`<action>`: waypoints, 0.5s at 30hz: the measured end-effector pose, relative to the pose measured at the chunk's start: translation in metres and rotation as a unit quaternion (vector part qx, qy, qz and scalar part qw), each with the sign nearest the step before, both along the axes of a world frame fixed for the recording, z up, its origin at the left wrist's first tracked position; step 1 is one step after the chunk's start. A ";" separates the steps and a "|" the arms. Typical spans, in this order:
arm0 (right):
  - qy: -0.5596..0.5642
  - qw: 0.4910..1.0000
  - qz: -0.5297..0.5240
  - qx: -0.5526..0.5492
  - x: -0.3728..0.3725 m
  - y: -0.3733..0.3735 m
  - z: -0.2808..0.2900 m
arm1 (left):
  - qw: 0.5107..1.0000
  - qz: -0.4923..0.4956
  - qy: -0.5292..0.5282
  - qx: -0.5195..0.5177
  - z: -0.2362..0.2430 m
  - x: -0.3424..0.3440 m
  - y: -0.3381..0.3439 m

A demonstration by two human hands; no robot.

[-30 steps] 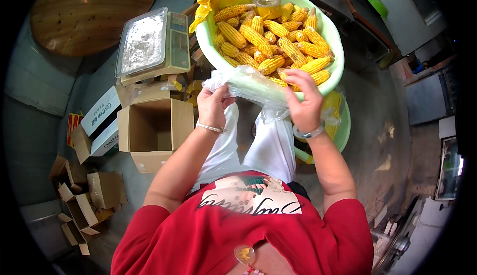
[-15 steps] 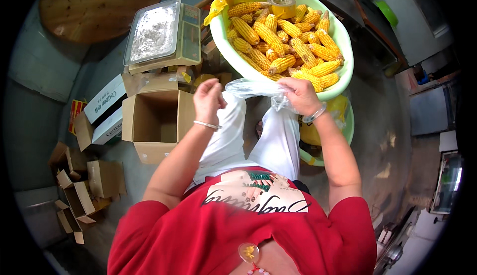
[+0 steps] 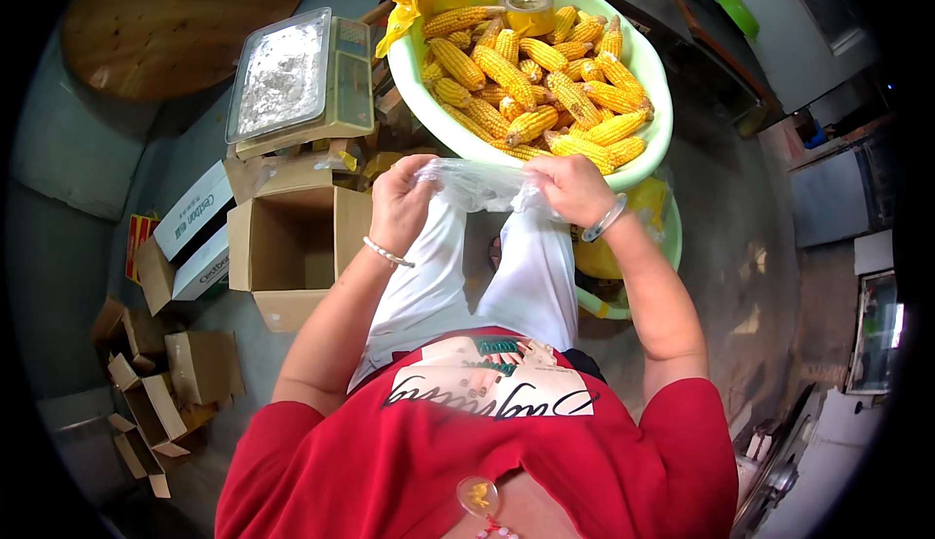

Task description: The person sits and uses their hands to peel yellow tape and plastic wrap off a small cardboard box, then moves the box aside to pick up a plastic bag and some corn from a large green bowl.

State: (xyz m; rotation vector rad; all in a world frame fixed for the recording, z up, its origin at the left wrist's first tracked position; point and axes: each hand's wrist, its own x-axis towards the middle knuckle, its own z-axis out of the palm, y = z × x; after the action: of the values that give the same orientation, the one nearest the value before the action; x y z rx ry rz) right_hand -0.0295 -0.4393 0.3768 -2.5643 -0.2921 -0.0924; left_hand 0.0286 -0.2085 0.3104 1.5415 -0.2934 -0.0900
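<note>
Red short-sleeved shirt (image 3: 467, 442) with a printed patch, white trousers (image 3: 531, 276), bead bracelet (image 3: 388, 253), silver bangle (image 3: 604, 220).

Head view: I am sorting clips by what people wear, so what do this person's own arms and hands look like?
Both forearms are bare, coming out of short red sleeves. The left hand has a thin white beaded bracelet at the wrist. The right hand has a pale, smooth bangle at its wrist. No gloves; rings cannot be made out.
</note>
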 end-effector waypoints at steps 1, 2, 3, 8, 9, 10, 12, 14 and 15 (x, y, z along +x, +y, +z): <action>0.023 0.998 -0.037 -0.050 -0.002 -0.004 0.002 | 0.999 -0.008 0.036 -0.003 0.003 0.000 -0.001; 0.021 0.998 -0.040 -0.051 -0.001 -0.006 0.002 | 0.997 -0.014 0.069 -0.007 0.007 0.001 -0.002; -0.007 0.998 -0.043 -0.047 -0.001 -0.008 0.002 | 0.998 -0.016 0.067 -0.008 0.006 0.002 -0.005; -0.055 0.996 -0.064 0.011 0.003 -0.016 0.009 | 0.994 -0.005 0.099 0.038 0.008 0.009 -0.012; -0.053 0.994 -0.094 -0.003 0.004 -0.022 0.010 | 0.994 -0.006 0.098 0.039 0.005 0.011 -0.010; -0.050 0.991 -0.123 -0.017 0.005 -0.030 0.010 | 0.995 0.005 0.096 0.011 -0.003 0.015 -0.007; -0.058 0.987 -0.137 -0.057 0.003 -0.050 0.005 | 0.992 0.023 0.115 -0.045 -0.009 0.021 -0.005; -0.112 0.966 -0.198 -0.124 -0.001 -0.063 0.004 | 0.983 0.045 0.158 -0.078 -0.003 0.022 -0.007; -0.155 0.961 -0.200 -0.115 -0.003 -0.055 0.013 | 0.983 0.048 0.158 -0.075 -0.003 0.022 -0.007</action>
State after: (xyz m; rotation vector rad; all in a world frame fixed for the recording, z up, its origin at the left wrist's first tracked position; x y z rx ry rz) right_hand -0.0324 -0.4948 0.3896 -2.8021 0.1160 -0.6493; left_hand 0.0505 -0.2152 0.3075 1.3643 0.0272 -0.2290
